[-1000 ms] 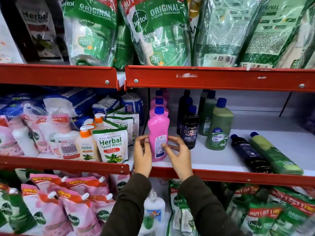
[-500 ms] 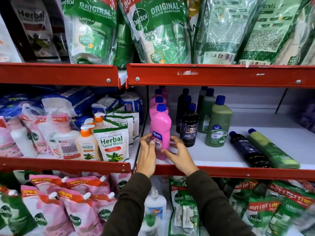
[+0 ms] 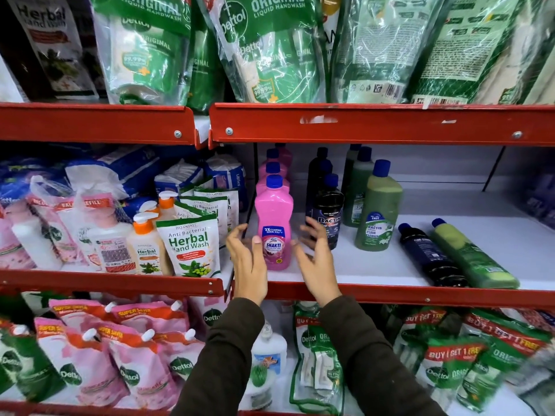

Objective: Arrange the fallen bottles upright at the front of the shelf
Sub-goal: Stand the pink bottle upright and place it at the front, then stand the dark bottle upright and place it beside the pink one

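Observation:
A pink bottle [image 3: 274, 223] with a blue cap stands upright near the front of the white shelf [image 3: 375, 265], label facing me. My left hand [image 3: 247, 259] hovers just left of it with fingers spread, holding nothing. My right hand [image 3: 315, 259] is open a little to its right, also apart from it. More pink bottles stand in a row behind it. A black bottle [image 3: 327, 211] and a green bottle [image 3: 378, 211] stand upright to the right. Further right, a black bottle [image 3: 429, 255] and a green bottle [image 3: 471, 256] lie fallen on their sides, caps pointing to the back.
Herbal hand wash pouches [image 3: 189, 244] and pump bottles [image 3: 147, 244] fill the shelf section to the left. A red shelf lip [image 3: 390, 294] runs along the front. Green refill pouches [image 3: 270, 49] hang over the shelf above; more pouches crowd the shelf below.
Both hands held the pink bottle and turned it so its label faces front; now they have let go and spread apart on either side of it.

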A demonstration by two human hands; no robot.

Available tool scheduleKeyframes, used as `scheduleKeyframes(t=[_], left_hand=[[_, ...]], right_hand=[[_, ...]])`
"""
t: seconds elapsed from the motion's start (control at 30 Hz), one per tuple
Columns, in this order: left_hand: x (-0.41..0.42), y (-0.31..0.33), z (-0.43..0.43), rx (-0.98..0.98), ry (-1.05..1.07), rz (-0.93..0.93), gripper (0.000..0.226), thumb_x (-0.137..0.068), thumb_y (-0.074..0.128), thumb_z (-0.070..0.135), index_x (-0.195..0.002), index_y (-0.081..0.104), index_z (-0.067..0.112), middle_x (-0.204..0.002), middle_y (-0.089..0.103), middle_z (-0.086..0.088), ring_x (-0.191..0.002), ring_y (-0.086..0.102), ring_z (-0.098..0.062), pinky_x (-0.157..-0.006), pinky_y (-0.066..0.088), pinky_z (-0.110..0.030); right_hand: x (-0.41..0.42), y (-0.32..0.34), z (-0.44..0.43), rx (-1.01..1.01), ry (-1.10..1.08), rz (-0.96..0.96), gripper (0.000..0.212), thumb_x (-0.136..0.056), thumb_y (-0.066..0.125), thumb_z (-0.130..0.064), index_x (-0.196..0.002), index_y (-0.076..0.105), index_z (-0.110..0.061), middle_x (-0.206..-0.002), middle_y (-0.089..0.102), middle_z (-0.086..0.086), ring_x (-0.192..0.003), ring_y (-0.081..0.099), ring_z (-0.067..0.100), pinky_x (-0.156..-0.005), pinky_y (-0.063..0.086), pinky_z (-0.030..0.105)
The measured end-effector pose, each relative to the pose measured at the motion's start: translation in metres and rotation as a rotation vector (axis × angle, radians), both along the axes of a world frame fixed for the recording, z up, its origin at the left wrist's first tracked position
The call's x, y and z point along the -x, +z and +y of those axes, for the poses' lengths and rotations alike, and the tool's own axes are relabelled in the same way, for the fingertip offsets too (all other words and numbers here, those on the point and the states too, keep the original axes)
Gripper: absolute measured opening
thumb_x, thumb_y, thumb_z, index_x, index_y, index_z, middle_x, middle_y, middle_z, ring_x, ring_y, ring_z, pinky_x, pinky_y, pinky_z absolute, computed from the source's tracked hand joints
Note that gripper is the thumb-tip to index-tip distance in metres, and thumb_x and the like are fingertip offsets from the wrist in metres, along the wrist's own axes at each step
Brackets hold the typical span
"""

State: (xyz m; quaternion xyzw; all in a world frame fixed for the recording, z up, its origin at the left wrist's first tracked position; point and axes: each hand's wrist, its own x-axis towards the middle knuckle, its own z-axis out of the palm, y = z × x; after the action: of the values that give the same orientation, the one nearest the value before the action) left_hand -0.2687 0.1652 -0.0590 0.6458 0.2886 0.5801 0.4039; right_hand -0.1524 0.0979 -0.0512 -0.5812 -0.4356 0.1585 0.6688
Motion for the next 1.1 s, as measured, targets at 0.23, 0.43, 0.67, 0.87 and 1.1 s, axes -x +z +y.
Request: scheduleKeyframes(t=[0.23,0.43,0.67,0.87,1.1], left_hand=[[-0.039,0.007,-0.041,-0.262,0.157,-0.021,0.026,-0.099,0.041,0.03,-0.124,0.04,0.04,-0.122,0.047,0.01,-0.111,0.052,-0.017,-0.1,0.043,-0.027],[-0.118,0.022,-0.092,-0.322,-0.061,0.136,0.026,-0.101,0.041,0.033,-0.126,0.048,0.03,-0.118,0.048,0.017,-0.11,0.053,-0.017,-0.098,0.043,-0.029],[-0.231,0.023,-0.126,0.166,-0.335,0.597,0.043,-0.099,0.052,0.034,-0.13,0.057,0.004,-0.128,0.065,-0.021,-0.118,0.062,-0.038,-0.1,0.051,-0.046],[-0.272,0.009,-0.133,0.553,-0.351,0.52,0.043,-0.089,0.068,0.04,-0.094,0.073,-0.002,-0.104,0.075,-0.025,-0.095,0.073,-0.037,-0.089,0.06,-0.046],[-0.273,0.009,-0.134,0.652,-0.432,0.258,0.041,-0.082,0.079,0.023,-0.116,0.069,0.001,-0.115,0.073,-0.018,-0.105,0.071,-0.032,-0.091,0.06,-0.049]], right_hand=[[-0.058,0.01,-0.064,-0.12,-0.379,-0.142,0.025,-0.099,0.052,-0.017,-0.121,0.057,-0.028,-0.119,0.057,-0.003,-0.111,0.058,0.011,-0.094,0.049,0.029],[-0.152,0.026,-0.122,0.474,-0.752,-0.384,0.031,-0.098,0.05,-0.019,-0.121,0.064,-0.003,-0.124,0.058,0.024,-0.121,0.048,0.041,-0.103,0.037,0.047],[-0.2,0.036,-0.148,0.849,-0.555,-0.409,0.027,-0.091,0.05,-0.007,-0.108,0.064,0.009,-0.114,0.066,0.035,-0.109,0.063,0.048,-0.089,0.051,0.047],[-0.219,0.031,-0.154,0.8,-0.493,-0.369,0.026,-0.092,0.052,-0.006,-0.108,0.066,0.009,-0.112,0.068,0.033,-0.108,0.063,0.046,-0.087,0.051,0.045],[-0.237,0.033,-0.162,0.724,-0.435,-0.228,0.03,-0.092,0.057,-0.011,-0.117,0.066,0.003,-0.118,0.068,0.029,-0.111,0.063,0.043,-0.084,0.045,0.035]])
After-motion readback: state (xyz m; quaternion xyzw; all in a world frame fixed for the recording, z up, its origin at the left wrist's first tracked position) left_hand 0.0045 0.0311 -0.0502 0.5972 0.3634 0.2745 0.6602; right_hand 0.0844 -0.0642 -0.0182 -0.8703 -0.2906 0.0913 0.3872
